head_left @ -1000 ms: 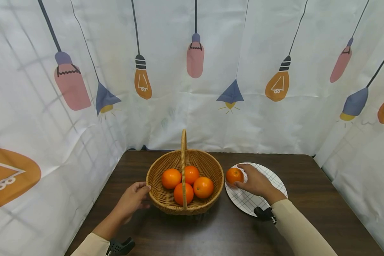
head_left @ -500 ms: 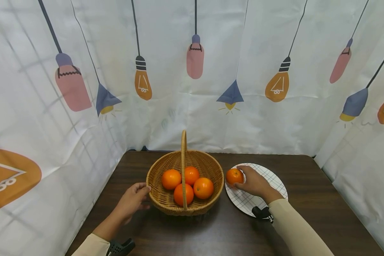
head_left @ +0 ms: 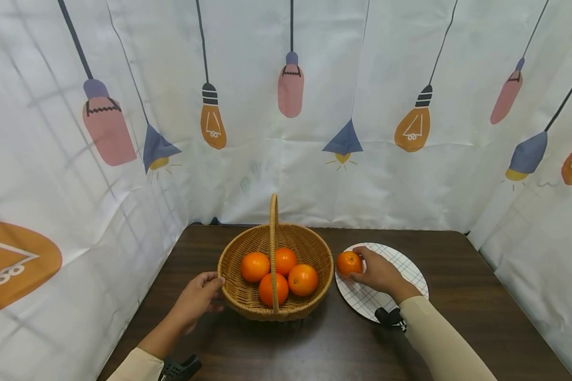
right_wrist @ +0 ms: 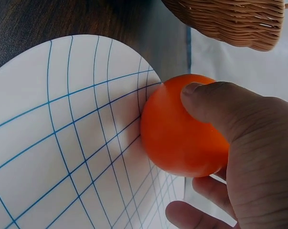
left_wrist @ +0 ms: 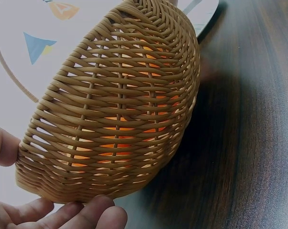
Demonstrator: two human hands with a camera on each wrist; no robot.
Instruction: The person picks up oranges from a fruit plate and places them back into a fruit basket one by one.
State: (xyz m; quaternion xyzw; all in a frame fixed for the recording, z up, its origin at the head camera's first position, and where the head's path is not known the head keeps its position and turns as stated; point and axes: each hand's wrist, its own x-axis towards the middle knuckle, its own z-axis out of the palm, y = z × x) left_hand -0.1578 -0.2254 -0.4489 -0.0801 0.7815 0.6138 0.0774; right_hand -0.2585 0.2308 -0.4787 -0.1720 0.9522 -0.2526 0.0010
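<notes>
A wicker basket (head_left: 238, 296) with a tall arched handle holds several oranges (head_left: 273, 289) near the middle of the table. My left hand (head_left: 198, 296) grips its left rim, thumb over the edge and fingers beneath, as the left wrist view shows close up on the woven wall (left_wrist: 115, 109). Right of the basket lies a round white plate (head_left: 400, 259) with a blue grid pattern. At the plate's left edge, my right hand (head_left: 381, 271) holds a single orange (head_left: 349, 263). In the right wrist view the thumb presses on that orange (right_wrist: 177, 133), with the other fingers partly hidden behind it.
The dark wood-grain table (head_left: 467, 280) extends to both sides and in front of the basket. A white curtain (head_left: 248, 174) printed with lamps and bulbs hangs along the back and sides. Dark wrist devices (head_left: 178, 366) sit at both cuffs.
The right forearm has shifted slightly to the left over the plate. Both hands otherwise keep their places, and the basket and oranges stay where they were.
</notes>
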